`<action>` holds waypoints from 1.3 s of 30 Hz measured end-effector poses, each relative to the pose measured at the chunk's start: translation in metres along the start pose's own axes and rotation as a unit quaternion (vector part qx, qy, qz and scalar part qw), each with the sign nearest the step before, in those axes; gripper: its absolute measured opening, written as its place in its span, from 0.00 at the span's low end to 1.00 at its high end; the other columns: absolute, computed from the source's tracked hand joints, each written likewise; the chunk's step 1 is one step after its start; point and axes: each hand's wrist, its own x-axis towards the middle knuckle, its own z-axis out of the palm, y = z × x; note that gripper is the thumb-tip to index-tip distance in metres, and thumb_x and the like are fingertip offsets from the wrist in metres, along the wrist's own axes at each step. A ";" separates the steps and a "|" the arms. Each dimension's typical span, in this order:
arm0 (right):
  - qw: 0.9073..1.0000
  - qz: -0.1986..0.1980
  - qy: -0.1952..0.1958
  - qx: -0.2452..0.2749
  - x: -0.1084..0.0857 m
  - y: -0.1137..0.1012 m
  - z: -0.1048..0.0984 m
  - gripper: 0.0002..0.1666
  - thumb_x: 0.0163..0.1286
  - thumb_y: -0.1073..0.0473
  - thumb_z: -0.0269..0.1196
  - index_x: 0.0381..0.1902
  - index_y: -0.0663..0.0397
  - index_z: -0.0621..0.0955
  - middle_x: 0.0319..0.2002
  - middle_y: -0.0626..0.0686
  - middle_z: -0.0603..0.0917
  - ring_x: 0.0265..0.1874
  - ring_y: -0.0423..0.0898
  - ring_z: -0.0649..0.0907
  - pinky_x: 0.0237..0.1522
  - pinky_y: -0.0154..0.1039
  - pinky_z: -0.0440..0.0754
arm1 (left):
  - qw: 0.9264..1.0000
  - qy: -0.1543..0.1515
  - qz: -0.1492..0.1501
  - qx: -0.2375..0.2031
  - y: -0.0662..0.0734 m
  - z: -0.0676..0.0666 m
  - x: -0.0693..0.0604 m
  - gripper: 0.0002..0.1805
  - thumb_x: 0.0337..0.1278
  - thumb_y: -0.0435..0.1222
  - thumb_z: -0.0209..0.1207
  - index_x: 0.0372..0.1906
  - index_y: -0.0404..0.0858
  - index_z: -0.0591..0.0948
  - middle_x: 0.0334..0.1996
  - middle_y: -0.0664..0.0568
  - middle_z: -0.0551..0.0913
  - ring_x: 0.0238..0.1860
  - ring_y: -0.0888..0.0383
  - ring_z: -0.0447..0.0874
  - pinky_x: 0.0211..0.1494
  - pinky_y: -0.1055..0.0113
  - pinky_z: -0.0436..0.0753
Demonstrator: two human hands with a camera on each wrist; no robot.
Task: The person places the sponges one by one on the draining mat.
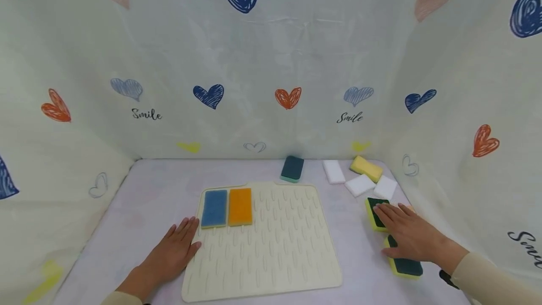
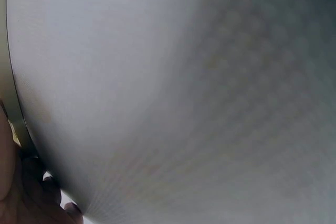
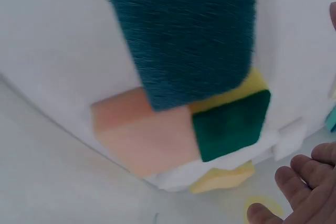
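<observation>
My left hand [image 1: 173,251] lies with straight fingers along the left edge of a cream mat with raised ridges [image 1: 262,262]. A blue sponge [image 1: 214,207] and an orange sponge [image 1: 240,206] lie side by side at the mat's upper left. Over at the right, my right hand [image 1: 408,234] is above two yellow sponges with dark green scouring tops, one farther [image 1: 376,224] and one nearer [image 1: 410,268]. Its fingers are extended and grip nothing; contact is unclear. A pink sponge [image 3: 147,140] shows beside them in the right wrist view, mostly hidden by the hand from the head.
Several white sponges [image 1: 360,185] lie loosely at the back right, near a yellow sponge [image 1: 366,168]. A dark green sponge [image 1: 292,168] is behind the mat. A pale cloth wall with hearts [image 1: 262,60] encloses the table [image 1: 139,201] at the back and sides.
</observation>
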 end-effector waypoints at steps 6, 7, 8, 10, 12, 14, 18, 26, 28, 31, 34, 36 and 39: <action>0.999 0.000 -0.050 0.021 -0.031 0.013 0.020 0.76 0.51 0.08 0.58 0.77 0.64 0.68 0.74 0.63 0.74 0.73 0.64 0.73 0.73 0.73 0.64 | 1.000 0.000 0.006 0.009 0.002 -0.008 0.001 0.37 0.82 0.50 0.53 0.78 0.26 0.66 0.76 0.32 0.69 0.78 0.31 0.65 0.75 0.32 0.66; 0.998 0.005 -0.056 0.023 -0.036 0.016 0.024 0.77 0.50 0.07 0.57 0.77 0.64 0.68 0.74 0.63 0.74 0.73 0.65 0.73 0.74 0.74 0.63 | 1.000 -0.006 0.004 0.011 0.003 -0.009 0.002 0.37 0.82 0.50 0.52 0.79 0.27 0.65 0.77 0.32 0.68 0.78 0.32 0.64 0.76 0.32 0.66; 0.998 0.010 -0.060 0.019 -0.040 0.018 0.028 0.78 0.49 0.05 0.55 0.77 0.63 0.69 0.74 0.63 0.74 0.73 0.65 0.73 0.74 0.75 0.62 | 1.000 -0.013 0.000 0.014 0.003 -0.010 0.003 0.37 0.82 0.50 0.52 0.79 0.27 0.64 0.78 0.33 0.67 0.79 0.33 0.63 0.76 0.33 0.65; 0.998 0.022 -0.063 0.012 -0.047 0.022 0.034 0.81 0.46 0.03 0.52 0.76 0.63 0.69 0.74 0.63 0.74 0.72 0.65 0.73 0.74 0.76 0.61 | 1.000 -0.020 -0.004 0.021 0.005 -0.011 0.004 0.37 0.82 0.50 0.52 0.80 0.27 0.64 0.78 0.33 0.67 0.79 0.33 0.63 0.77 0.33 0.65; 0.997 0.034 -0.064 0.004 -0.052 0.025 0.040 0.82 0.43 0.01 0.50 0.75 0.63 0.70 0.73 0.62 0.75 0.71 0.65 0.74 0.73 0.76 0.60 | 0.999 -0.032 -0.008 0.023 0.007 -0.012 0.004 0.37 0.83 0.49 0.52 0.80 0.27 0.63 0.78 0.33 0.66 0.80 0.34 0.62 0.77 0.33 0.65; 0.997 0.038 -0.058 -0.015 -0.055 0.029 0.043 0.83 0.42 0.00 0.47 0.74 0.63 0.72 0.70 0.62 0.77 0.68 0.64 0.76 0.73 0.75 0.61 | 0.999 -0.042 -0.012 0.019 0.008 -0.012 0.003 0.37 0.83 0.49 0.52 0.80 0.27 0.63 0.79 0.32 0.66 0.80 0.34 0.61 0.78 0.33 0.64; 0.997 0.049 -0.056 -0.023 -0.055 0.035 0.046 0.81 0.43 0.01 0.54 0.72 0.63 0.73 0.67 0.61 0.79 0.65 0.63 0.78 0.72 0.75 0.61 | 0.999 -0.045 -0.014 0.017 0.009 -0.010 0.002 0.37 0.83 0.49 0.51 0.80 0.27 0.62 0.79 0.32 0.65 0.80 0.33 0.61 0.78 0.33 0.64; 0.995 0.066 -0.076 0.025 -0.050 0.035 0.054 0.73 0.44 0.14 0.71 0.72 0.63 0.73 0.67 0.61 0.76 0.65 0.64 0.76 0.69 0.79 0.62 | 0.998 -0.056 -0.023 0.020 0.010 -0.013 0.002 0.38 0.82 0.49 0.52 0.80 0.27 0.62 0.79 0.32 0.65 0.80 0.33 0.61 0.78 0.33 0.63; 0.995 0.066 -0.068 0.030 -0.048 0.034 0.054 0.71 0.42 0.16 0.74 0.71 0.60 0.73 0.65 0.60 0.76 0.64 0.62 0.76 0.67 0.79 0.65 | 0.998 -0.056 -0.024 0.019 0.011 -0.014 0.002 0.38 0.82 0.49 0.52 0.80 0.26 0.62 0.78 0.31 0.66 0.80 0.33 0.61 0.78 0.33 0.63; 0.994 0.072 -0.067 0.045 -0.045 0.034 0.053 0.70 0.40 0.19 0.77 0.70 0.60 0.73 0.65 0.60 0.75 0.62 0.62 0.76 0.65 0.80 0.66 | 0.998 -0.051 -0.023 0.020 0.011 -0.015 0.002 0.37 0.82 0.49 0.52 0.80 0.26 0.62 0.78 0.32 0.66 0.80 0.33 0.61 0.78 0.33 0.64; 0.992 0.080 -0.071 0.063 -0.043 0.032 0.052 0.70 0.38 0.23 0.80 0.69 0.61 0.72 0.65 0.61 0.74 0.61 0.63 0.75 0.64 0.80 0.68 | 0.998 -0.052 -0.024 0.021 0.010 -0.013 0.002 0.38 0.82 0.50 0.52 0.80 0.27 0.62 0.79 0.33 0.65 0.81 0.34 0.61 0.78 0.33 0.63; 0.991 0.084 -0.075 0.072 -0.042 0.032 0.053 0.70 0.37 0.24 0.81 0.68 0.61 0.71 0.64 0.62 0.74 0.61 0.64 0.75 0.62 0.81 0.69 | 0.998 -0.055 -0.024 0.019 0.008 -0.012 0.003 0.38 0.83 0.50 0.51 0.81 0.28 0.62 0.79 0.33 0.65 0.81 0.34 0.60 0.79 0.34 0.63; 0.990 0.086 -0.080 0.073 -0.040 0.031 0.053 0.71 0.36 0.24 0.81 0.69 0.61 0.71 0.65 0.62 0.75 0.61 0.64 0.75 0.60 0.82 0.69 | 0.998 -0.055 -0.025 0.018 0.006 -0.012 0.002 0.38 0.83 0.51 0.51 0.81 0.28 0.62 0.79 0.33 0.65 0.81 0.34 0.60 0.79 0.34 0.63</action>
